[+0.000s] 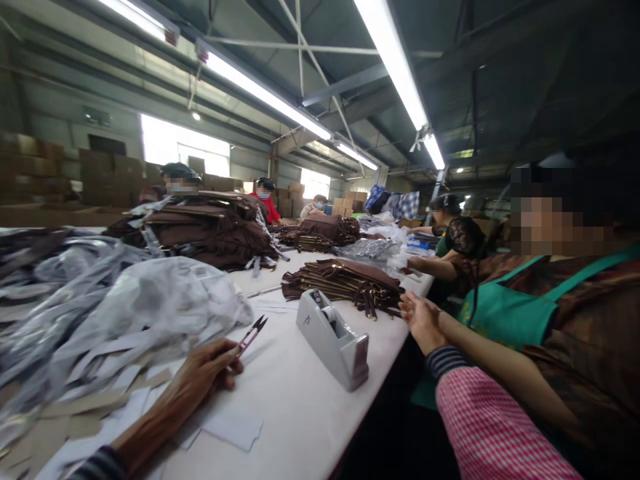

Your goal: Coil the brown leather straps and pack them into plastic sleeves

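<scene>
Head view — your left hand [213, 365] grasping snips [245, 343], tape dispenser [330, 343] farther right, your right hand [424, 323] near a brown stack [345, 279] — cannot tell its grip.

My right hand [423, 323] comes out of a dark cuff [450, 360] with paler stripes, below a pink-and-white checked sleeve [495, 420]. Behind my left hand [213, 367], a sleeve end [100, 465] shows similar dark, striped cloth.
</scene>
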`<state>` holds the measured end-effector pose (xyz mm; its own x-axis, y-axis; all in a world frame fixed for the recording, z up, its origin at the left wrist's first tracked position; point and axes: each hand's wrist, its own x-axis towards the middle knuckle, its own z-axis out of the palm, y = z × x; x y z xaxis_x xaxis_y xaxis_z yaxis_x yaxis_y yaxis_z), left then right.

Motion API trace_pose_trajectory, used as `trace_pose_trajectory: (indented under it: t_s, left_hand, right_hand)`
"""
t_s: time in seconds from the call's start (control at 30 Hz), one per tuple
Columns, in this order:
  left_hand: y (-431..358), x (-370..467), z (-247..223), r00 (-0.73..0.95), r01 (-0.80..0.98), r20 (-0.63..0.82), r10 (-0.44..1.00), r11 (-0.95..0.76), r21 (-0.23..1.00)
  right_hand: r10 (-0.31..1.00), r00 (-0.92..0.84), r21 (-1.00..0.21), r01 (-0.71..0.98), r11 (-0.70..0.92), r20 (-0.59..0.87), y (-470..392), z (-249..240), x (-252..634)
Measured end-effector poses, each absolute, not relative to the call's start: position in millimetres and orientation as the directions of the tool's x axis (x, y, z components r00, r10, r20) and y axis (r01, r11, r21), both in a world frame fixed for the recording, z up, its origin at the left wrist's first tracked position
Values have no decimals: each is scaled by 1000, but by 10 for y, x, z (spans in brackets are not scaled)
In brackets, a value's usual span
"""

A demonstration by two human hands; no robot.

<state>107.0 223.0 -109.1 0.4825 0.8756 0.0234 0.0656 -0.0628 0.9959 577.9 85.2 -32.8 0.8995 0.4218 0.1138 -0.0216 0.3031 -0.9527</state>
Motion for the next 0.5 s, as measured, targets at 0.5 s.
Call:
trace_pose_trajectory:
  t_s: [0.5]
  left_hand:
    - [2043,1420,-545,515,273,-206,832,69,959]
  right_hand:
    - [766,457,-861,447,242,452,-109,-768,3261]
